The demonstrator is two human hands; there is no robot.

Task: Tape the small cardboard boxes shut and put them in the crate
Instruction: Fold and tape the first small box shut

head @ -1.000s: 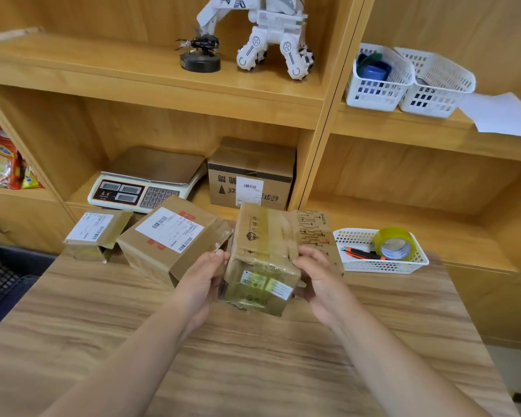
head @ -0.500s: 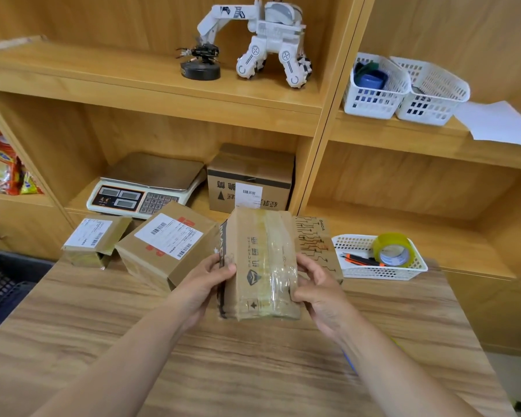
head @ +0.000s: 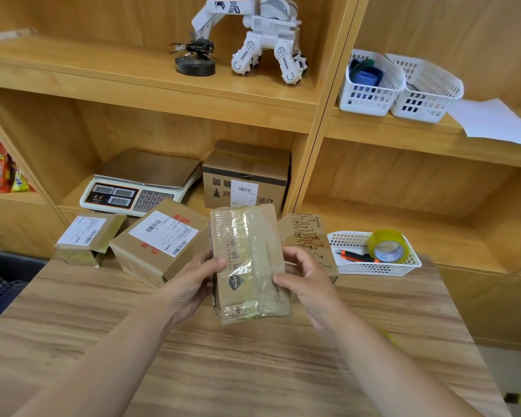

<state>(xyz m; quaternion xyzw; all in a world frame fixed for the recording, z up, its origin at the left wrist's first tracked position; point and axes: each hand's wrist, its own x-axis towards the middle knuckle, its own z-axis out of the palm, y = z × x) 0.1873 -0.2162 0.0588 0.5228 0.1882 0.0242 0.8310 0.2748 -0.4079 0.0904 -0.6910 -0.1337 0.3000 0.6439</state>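
A small cardboard box wrapped in clear tape is held upright above the wooden table. My left hand grips its left edge and my right hand grips its right edge, thumbs on the front face. Behind it on the table stand a labelled box, a smaller labelled box at the left and a printed box partly hidden by my right hand. A dark crate shows at the left edge. A roll of yellowish tape lies in a white basket.
A utility knife lies in the same basket. On the shelf behind are a weighing scale and a larger carton. The upper shelf carries a toy robot and two white baskets.
Both hands turned the taped box from tilted with its bottom toward me to standing upright, and raised it slightly. The other boxes stayed put.
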